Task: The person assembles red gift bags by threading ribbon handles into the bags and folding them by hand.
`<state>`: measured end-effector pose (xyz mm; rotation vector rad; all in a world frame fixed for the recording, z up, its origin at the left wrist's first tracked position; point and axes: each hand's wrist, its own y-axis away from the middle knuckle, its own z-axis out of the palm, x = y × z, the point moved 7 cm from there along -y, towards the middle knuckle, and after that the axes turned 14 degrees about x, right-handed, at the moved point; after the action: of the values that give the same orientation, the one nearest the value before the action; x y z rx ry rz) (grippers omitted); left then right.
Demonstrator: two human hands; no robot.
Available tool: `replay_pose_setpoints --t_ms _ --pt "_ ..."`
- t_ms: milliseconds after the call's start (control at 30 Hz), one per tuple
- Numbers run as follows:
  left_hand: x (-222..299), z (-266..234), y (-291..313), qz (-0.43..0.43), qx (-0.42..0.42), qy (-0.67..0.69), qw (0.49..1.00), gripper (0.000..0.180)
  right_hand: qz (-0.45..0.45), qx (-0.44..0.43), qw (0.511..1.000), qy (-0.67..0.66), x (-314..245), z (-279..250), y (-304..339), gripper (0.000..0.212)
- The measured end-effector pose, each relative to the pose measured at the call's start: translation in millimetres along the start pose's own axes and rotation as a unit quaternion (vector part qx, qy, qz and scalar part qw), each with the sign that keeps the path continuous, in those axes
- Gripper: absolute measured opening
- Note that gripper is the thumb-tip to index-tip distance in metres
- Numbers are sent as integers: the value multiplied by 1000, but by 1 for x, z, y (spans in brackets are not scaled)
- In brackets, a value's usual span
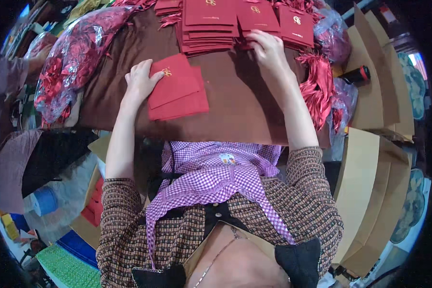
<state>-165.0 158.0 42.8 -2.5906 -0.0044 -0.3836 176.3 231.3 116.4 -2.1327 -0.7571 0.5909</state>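
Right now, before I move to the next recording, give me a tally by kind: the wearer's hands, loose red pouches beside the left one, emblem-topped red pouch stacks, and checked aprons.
Hands: 2 (left hand, right hand)
Loose red pouches: 2 visible
Emblem-topped pouch stacks: 3
Purple checked apron: 1
Total: 8

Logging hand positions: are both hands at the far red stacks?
No: the left hand touches the nearer red pieces, apart from the far stacks.

Pouches (177, 89) on table (245, 108), stacks (210, 29) behind, plastic bag (79, 60) left, seemingly ribbon bundle (318, 81) right
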Motion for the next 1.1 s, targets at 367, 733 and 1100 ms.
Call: replay_pose_setpoints --t_ms 367,733,1100 --pt "-10 -1 -17 85 -20 -34 996 41 299 -20 950 83 91 -141 123 24" --pt "14 -26 -17 -82 -180 300 933 14 119 -246 956 110 31 -110 153 28" --pt "119 -8 61 -262 -202 522 786 37 69 -137 983 103 9 -110 153 14"
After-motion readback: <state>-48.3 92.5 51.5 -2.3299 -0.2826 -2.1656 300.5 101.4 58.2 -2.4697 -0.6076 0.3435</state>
